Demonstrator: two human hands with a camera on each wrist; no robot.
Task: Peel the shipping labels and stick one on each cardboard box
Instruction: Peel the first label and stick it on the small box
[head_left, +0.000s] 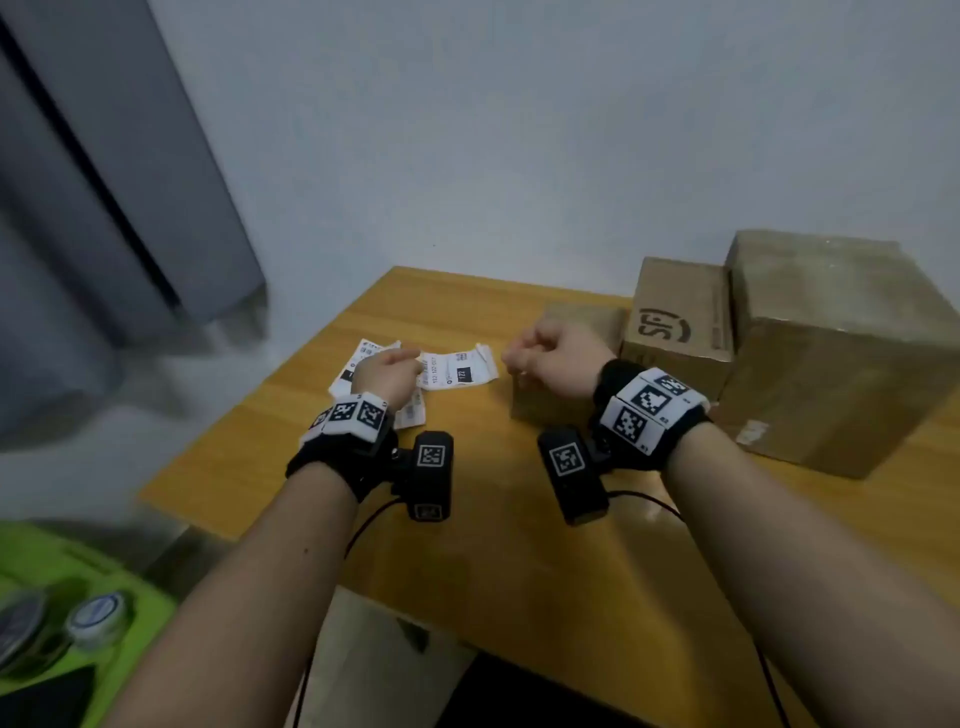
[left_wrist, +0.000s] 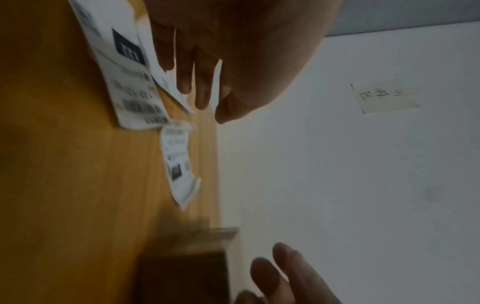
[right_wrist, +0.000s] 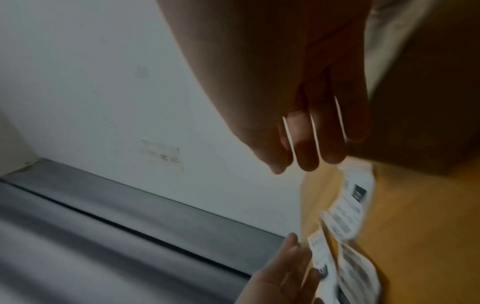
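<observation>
Several white shipping labels lie on the wooden table (head_left: 467, 545): one (head_left: 457, 371) to the right of my left hand, others (head_left: 358, 364) partly under it. My left hand (head_left: 410, 358) hovers over them with relaxed fingers (left_wrist: 202, 96), holding nothing; whether it touches the paper (left_wrist: 124, 78) is unclear. My right hand (head_left: 514, 358) hangs loosely curled and empty above the small cardboard box (head_left: 540, 415). To the right stand a medium box (head_left: 675, 322) with a black logo and a large box (head_left: 831, 364). In the right wrist view my fingers (right_wrist: 306, 160) point down towards a label (right_wrist: 348, 207).
A white wall runs behind the table, with a taped paper note (left_wrist: 389, 96) on it. A grey panel (head_left: 104, 208) stands at the left. A green surface (head_left: 150, 613) with a tape roll (head_left: 98, 618) sits low at the left, beside the table's left edge.
</observation>
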